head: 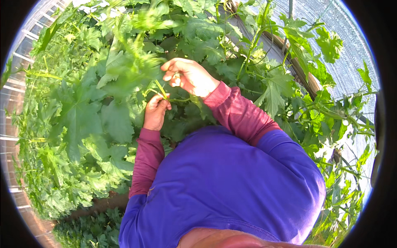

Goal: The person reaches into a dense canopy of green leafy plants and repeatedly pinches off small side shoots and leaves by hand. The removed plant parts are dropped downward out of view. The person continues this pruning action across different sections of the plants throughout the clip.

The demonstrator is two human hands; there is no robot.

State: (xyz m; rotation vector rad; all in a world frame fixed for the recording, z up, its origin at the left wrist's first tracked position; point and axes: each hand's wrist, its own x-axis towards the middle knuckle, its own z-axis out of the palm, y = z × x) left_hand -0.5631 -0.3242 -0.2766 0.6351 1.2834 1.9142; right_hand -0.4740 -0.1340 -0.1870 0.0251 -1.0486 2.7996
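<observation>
My left hand [156,114] pinches a green plant stem [160,88] between thumb and fingers, low in the middle of the foliage. A thin side stem [180,100] runs right from that pinch. Just above and to the right is my right hand [189,76], its fingers curled inward close to blurred green shoots. Whether it grips anything is unclear; a small pale spot shows among its fingers. Large lobed leaves [121,73], smeared by motion, lie left of both hands. Darker leaves [186,116] sit below the hands, in shade.
Dense leafy plants [62,164] fill the left side. Tall stems [256,40] climb at the upper right beside a wooden pole [311,83]. Translucent sheeting [353,71] curves along the right, and a soil strip [105,203] runs at the lower left.
</observation>
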